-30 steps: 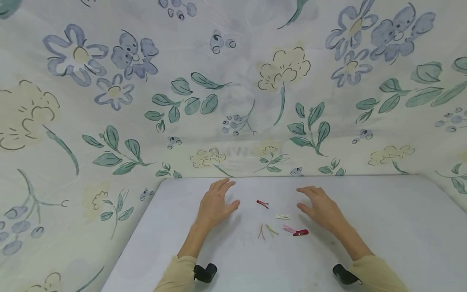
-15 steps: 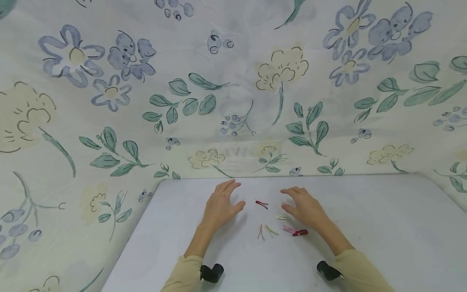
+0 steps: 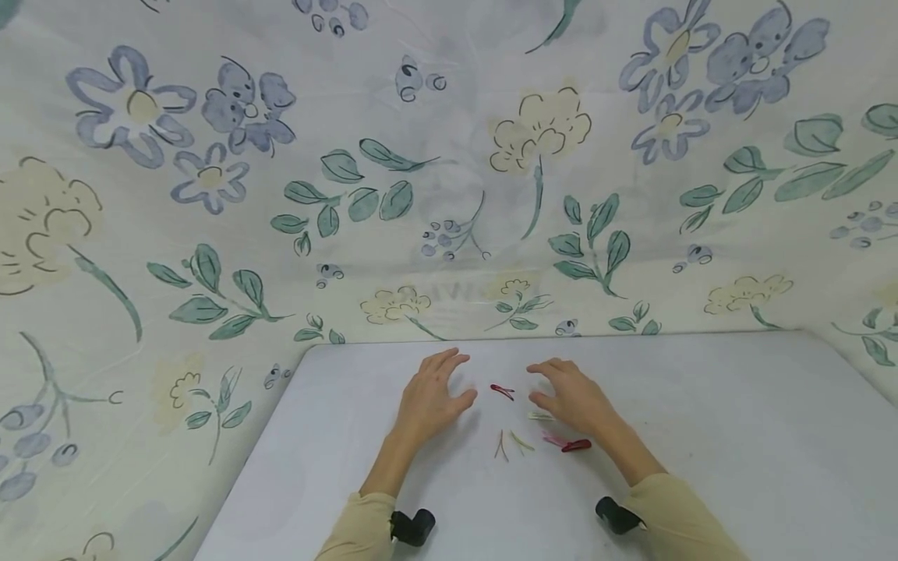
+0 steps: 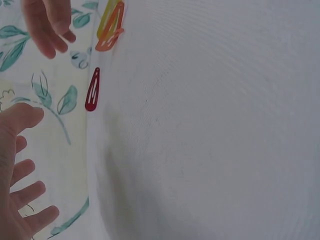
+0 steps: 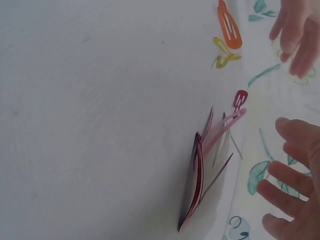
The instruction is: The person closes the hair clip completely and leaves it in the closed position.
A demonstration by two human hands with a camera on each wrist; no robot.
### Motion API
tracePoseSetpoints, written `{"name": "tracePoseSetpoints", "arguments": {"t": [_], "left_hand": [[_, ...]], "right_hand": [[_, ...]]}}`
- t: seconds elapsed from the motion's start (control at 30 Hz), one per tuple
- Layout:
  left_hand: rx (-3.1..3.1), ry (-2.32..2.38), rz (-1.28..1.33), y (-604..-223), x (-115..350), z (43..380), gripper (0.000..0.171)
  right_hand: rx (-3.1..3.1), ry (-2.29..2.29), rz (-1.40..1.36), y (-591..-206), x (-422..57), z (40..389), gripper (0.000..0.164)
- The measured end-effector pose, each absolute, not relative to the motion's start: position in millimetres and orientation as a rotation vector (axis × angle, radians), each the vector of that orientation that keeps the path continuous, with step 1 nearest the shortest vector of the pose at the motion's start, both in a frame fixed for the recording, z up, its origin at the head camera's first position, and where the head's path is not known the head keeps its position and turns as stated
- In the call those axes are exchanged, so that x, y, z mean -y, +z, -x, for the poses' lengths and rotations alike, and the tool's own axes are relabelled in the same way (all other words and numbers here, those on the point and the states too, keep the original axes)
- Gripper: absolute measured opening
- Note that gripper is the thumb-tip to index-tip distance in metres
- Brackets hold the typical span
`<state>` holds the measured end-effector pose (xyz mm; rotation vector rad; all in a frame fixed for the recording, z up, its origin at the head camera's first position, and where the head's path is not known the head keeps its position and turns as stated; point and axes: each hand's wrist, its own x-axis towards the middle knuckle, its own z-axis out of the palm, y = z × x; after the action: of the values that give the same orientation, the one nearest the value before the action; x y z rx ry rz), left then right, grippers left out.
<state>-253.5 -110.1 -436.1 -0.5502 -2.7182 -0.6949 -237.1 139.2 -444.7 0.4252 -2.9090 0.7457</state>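
Note:
Several snap hair clips lie on a white table between my two hands. A red clip (image 3: 501, 391) is farthest back, with a pale clip (image 3: 540, 417) nearer and to its right. An orange clip (image 5: 235, 42) and a yellow clip (image 5: 221, 61) lie side by side closer to me. A pink clip (image 3: 553, 440) overlaps a dark red clip (image 3: 578, 446) at the right. My left hand (image 3: 429, 399) hovers left of the red clip, fingers apart and relaxed. My right hand (image 3: 574, 396), loosely curved, hovers just beyond the pale clip. Both palms face inward and hold nothing.
The white table (image 3: 737, 436) reaches back to a wall of floral cloth (image 3: 463, 171). Black wrist cameras sit on both forearms, the left camera (image 3: 414, 527) and the right camera (image 3: 617, 515), by the beige sleeves.
My right hand has moved left, toward the clips, and my left hand has shifted slightly right. The gap between them has narrowed. The clips stay where they lie.

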Motion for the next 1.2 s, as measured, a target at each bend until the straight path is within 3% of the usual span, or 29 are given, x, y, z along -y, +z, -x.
{"name": "tracePoseSetpoints", "arguments": {"t": [1.2], "left_hand": [[2.719,-0.650,0.657,-446.5,94.6,264.7,0.040]], "right_hand": [[3.003,0.749,-0.472,-452.9,-109.9,250.4,0.040]]}}
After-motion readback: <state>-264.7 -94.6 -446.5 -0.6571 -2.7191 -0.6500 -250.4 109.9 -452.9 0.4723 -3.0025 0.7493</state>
